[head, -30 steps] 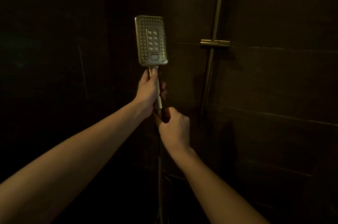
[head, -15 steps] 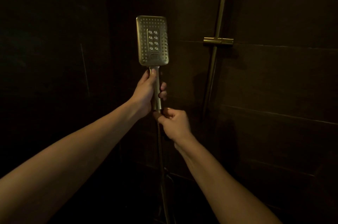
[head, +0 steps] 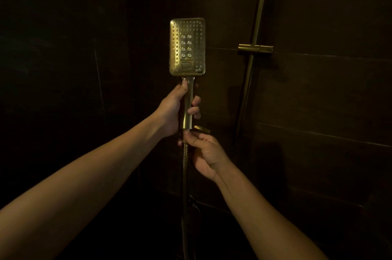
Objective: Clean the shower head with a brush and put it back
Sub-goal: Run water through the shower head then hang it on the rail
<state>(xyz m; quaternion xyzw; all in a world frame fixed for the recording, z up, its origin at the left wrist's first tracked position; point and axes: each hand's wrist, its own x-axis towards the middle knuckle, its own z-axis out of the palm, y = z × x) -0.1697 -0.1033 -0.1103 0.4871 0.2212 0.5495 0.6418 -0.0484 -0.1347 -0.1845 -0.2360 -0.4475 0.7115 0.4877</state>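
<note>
A brass rectangular shower head (head: pixel 187 47) stands upright at the middle of the view, its nozzle face turned toward me. My left hand (head: pixel 176 109) grips its handle just below the head, thumb up along the stem. My right hand (head: pixel 206 154) sits right under it, fingers curled at the base of the handle where the ribbed hose (head: pixel 185 166) joins. A small brass holder piece (head: pixel 201 129) shows beside the joint, above my right fingers. No brush is in view.
A brass riser rail (head: pixel 257 17) with a slider bracket (head: pixel 255 48) runs up the dark tiled wall to the right of the shower head. The hose hangs down to the bottom of the view. The room is very dim.
My right hand has shifted up and turned at the bottom of the handle, and the brass holder piece now shows beside the joint. The left hand's grip on the handle is unchanged.
</note>
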